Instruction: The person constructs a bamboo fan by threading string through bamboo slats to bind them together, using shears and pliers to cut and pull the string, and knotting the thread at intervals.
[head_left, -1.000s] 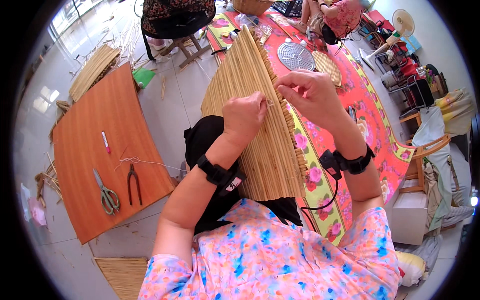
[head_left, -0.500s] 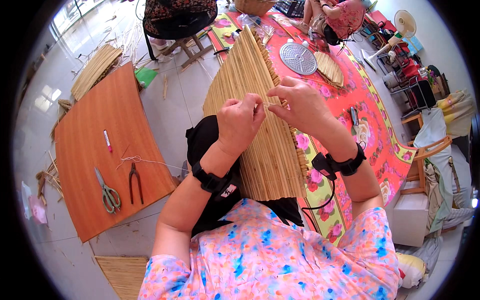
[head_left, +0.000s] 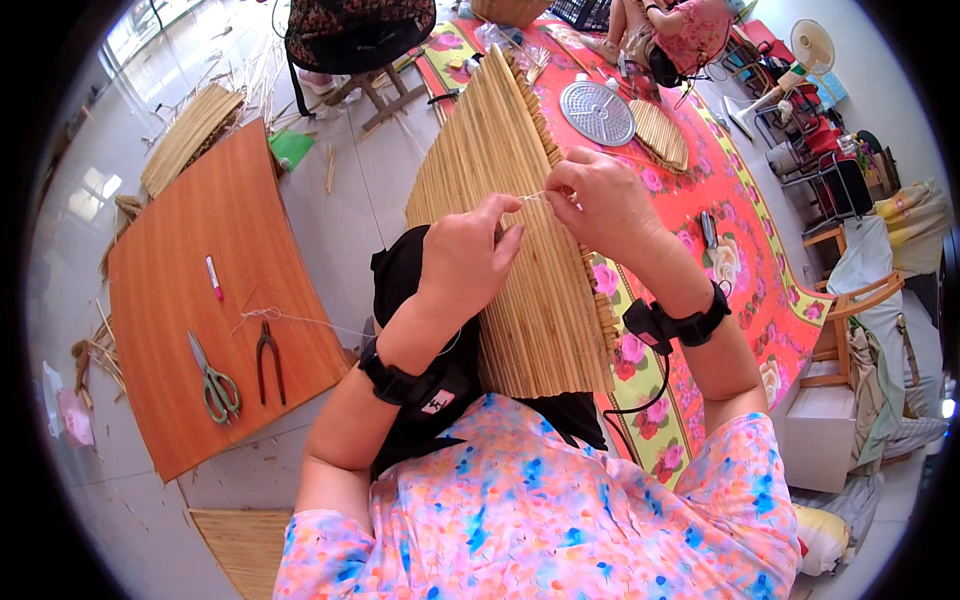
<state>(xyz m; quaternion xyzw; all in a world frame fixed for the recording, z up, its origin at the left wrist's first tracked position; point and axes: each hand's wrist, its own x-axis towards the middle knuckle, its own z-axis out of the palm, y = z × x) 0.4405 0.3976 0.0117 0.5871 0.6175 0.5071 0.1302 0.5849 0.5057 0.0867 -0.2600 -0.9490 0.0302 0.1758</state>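
Observation:
A panel of straw-coloured stalks (head_left: 490, 165) lies across my lap, with a ragged, bumpy edge along its right side. Above its middle, thin white string (head_left: 533, 197) stretches between my two hands. My right hand (head_left: 600, 205) pinches the string with thumb and fingertips near the panel's right edge. My left hand (head_left: 465, 255) is curled, with the string at its index fingertip. Its thumb stands apart from that finger, and the other fingers are partly hidden. A length of string (head_left: 300, 318) also trails from the wooden board toward my left wrist.
On the brown wooden board (head_left: 190, 270) at left lie scissors (head_left: 213, 380), dark pliers (head_left: 267, 365) and a marker (head_left: 215, 278). A floral red mat (head_left: 690, 190) at right bears a perforated metal disc (head_left: 597, 114), a smaller stalk panel (head_left: 658, 135) and a grey-handled tool (head_left: 709, 232). Another person (head_left: 680, 40) sits beyond.
My left hand has moved slightly left and down, its thumb parting from the index finger. The hands are farther apart, and more string shows between them.

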